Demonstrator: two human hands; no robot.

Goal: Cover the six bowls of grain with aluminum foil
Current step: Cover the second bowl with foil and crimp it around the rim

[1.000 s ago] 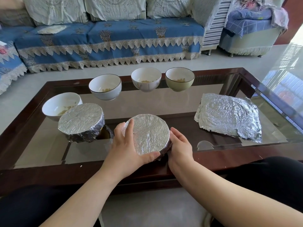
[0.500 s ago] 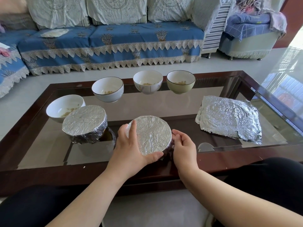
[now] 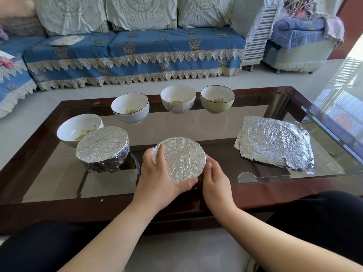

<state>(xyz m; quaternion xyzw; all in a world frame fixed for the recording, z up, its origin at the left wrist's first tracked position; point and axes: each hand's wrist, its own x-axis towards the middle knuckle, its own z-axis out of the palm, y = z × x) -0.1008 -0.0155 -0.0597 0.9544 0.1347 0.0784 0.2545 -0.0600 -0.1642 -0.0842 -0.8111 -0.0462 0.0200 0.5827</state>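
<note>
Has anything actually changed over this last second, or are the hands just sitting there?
Hardly anything. The left hand and right hand stay cupped around the near foil-covered bowl, the right one pressing in a little closer at its side. Nothing was picked up or let go. The other covered bowl, the four open bowls and the spare foil have not moved.

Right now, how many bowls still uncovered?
4. One white bowl at the left, partly behind the foil-covered bowl; three along the far edge: white bowl, white bowl, greenish bowl. None seems hidden.
</note>
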